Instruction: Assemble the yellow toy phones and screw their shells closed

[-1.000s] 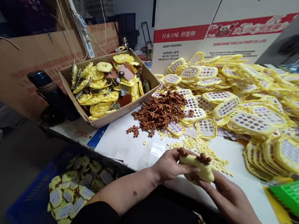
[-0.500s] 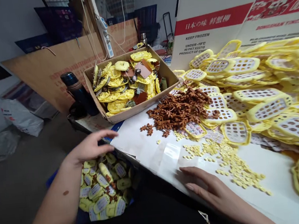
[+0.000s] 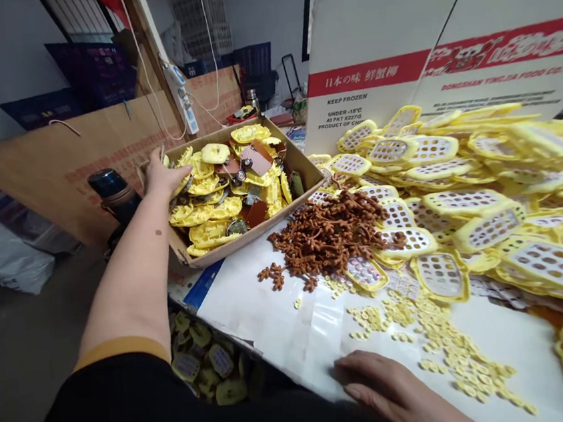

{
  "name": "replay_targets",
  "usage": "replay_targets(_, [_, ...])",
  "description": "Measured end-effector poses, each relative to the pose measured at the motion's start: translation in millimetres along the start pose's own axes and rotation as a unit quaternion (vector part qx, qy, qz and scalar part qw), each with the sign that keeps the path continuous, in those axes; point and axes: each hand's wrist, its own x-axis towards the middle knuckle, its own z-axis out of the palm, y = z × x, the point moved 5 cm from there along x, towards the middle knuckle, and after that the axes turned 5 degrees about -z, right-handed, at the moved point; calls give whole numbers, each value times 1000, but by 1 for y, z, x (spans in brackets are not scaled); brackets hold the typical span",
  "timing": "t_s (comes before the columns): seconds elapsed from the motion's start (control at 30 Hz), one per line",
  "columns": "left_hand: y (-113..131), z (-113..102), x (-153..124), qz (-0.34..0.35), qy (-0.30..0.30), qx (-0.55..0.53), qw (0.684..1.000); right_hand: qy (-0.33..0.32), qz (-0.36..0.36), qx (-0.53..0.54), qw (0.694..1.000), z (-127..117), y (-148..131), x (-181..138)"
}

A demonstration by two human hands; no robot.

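My left hand (image 3: 161, 178) reaches to the left rim of a cardboard box (image 3: 258, 230), thumb and fingers apart, beside the yellow plastic shells (image 3: 204, 195) heaped in it. Small circuit parts with wires (image 3: 241, 169) and brown plates (image 3: 256, 212) lie among those shells. On the front edge of the white table (image 3: 271, 306) rests my right hand (image 3: 379, 378), loosely spread with nothing visible in it. Little yellow rings (image 3: 439, 328) are scattered to its right. Further back is a pile of brown branched pieces (image 3: 329, 233), beside a large heap of yellow frames with holes (image 3: 486, 199).
A dark thermos (image 3: 113, 195) stands left of the box. Below the table edge, a container of yellow pieces (image 3: 221, 361) is partly hidden by my arm. A printed white carton panel (image 3: 375, 47) rises behind the heap. A power strip (image 3: 184, 104) hangs on a post.
My left hand has moved up and forward from above the lower container to the left side of the cardboard box. The right hand stays by the table edge. The view has shifted.
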Motion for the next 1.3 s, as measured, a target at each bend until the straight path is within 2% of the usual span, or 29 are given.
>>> replay_targets(0.07, [2,5,7,-12,-17,12,1000,7,-2,8,1000,0,0,7])
replay_targets(0.13, [8,7,4,15,-4,27,1000,1,1,13,1000,1,1,12])
replay_targets(0.2, [19,6,-11,85,9,35,996,-11,6,16,1000,2,2,16])
replay_targets(0.3, [40,7,-52,238,-5,49,970,-24,4,22,999,3,4,17])
replay_targets(0.43, [54,18,-118,377,-99,125,913,-18,-4,33,999,3,6,16])
replay_targets(0.53, [56,29,-150,431,-161,178,870,-9,-19,33,999,3,4,13])
replay_targets(0.63, [60,37,-162,456,-237,209,832,-4,-30,28,999,2,2,11])
replay_targets(0.73, [70,35,-159,466,-298,255,793,-20,-32,17,999,2,0,9])
replay_targets(0.8, [79,29,-152,458,-309,282,784,-33,-37,9,999,3,-1,8])
replay_targets(0.9, [86,17,-138,417,-320,296,798,-41,-50,2,998,4,-2,9])
replay_targets(1.0, [80,13,-126,368,-429,243,789,-43,-62,-2,997,3,-3,9])
replay_targets(1.03, [80,13,-120,349,-455,196,795,-43,-65,-4,997,3,-3,9])
replay_targets(1.07, [81,13,-112,324,-458,143,815,-42,-67,-6,997,3,-4,9])
replay_targets(1.1, [82,15,-100,289,-434,94,848,-41,-67,-8,997,3,-4,10])
replay_targets(1.13, [83,16,-85,245,-373,67,892,-39,-66,-10,997,3,-5,10])
replay_targets(1.2, [81,19,-57,114,-186,97,971,-35,-61,-14,997,3,-6,11])
replay_targets(1.23, [80,23,-48,51,-121,116,984,-33,-59,-15,998,4,-6,11])
replay_targets(1.3, [84,39,-39,-4,-77,125,989,-27,-53,-15,998,4,-6,11])
